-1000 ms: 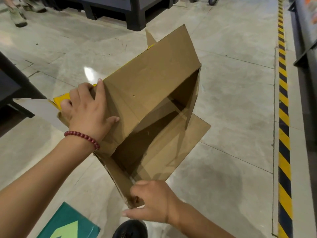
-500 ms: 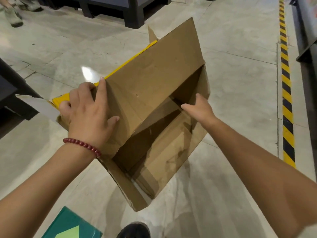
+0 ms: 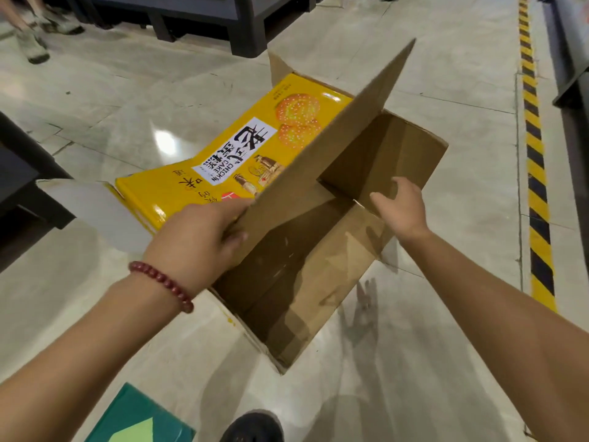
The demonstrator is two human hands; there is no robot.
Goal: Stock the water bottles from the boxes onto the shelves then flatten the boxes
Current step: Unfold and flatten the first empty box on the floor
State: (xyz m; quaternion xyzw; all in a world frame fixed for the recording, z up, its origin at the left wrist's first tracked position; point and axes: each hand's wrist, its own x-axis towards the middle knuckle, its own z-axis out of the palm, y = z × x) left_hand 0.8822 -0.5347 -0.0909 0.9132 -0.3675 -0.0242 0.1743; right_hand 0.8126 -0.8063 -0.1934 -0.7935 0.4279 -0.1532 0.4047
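Your left hand (image 3: 199, 240) grips the near corner of the long brown flap (image 3: 334, 148), thumb curled onto its inner face, fingers wrapped behind and out of sight. The flap is plain corrugated card, matte and lightly scuffed, standing on a slant above the box (image 3: 287, 250).

The box is open toward you, held over the floor (image 3: 414, 362). Its inside is bare brown cardboard with creases and a band of clear tape along the near bottom edge. Its outer face is glossy yellow, printed with round sesame-dotted cakes and a white label (image 3: 236, 151) reading "CHICK CAKE"; the other characters appear upside down from your view.

Your right hand (image 3: 401, 208) is inside the box, fingers straight and close together, laid flat against the far inner wall. Whether the fingertips press or only touch, you cannot tell.

A red bead bracelet (image 3: 165, 282) circles your left wrist.

The floor is polished pale stone tile with a bright glare spot. A yellow-and-black striped line (image 3: 535, 173) runs along the right. Dark shelving bases (image 3: 242, 23) sit at the top, cut off by the frame. A pale flap (image 3: 92, 208) sticks out left of the box, blurred. A green sheet (image 3: 137, 419) and a dark shoe tip (image 3: 255, 427) are clipped at the bottom edge. Someone's shoes (image 3: 35, 43) show top left.
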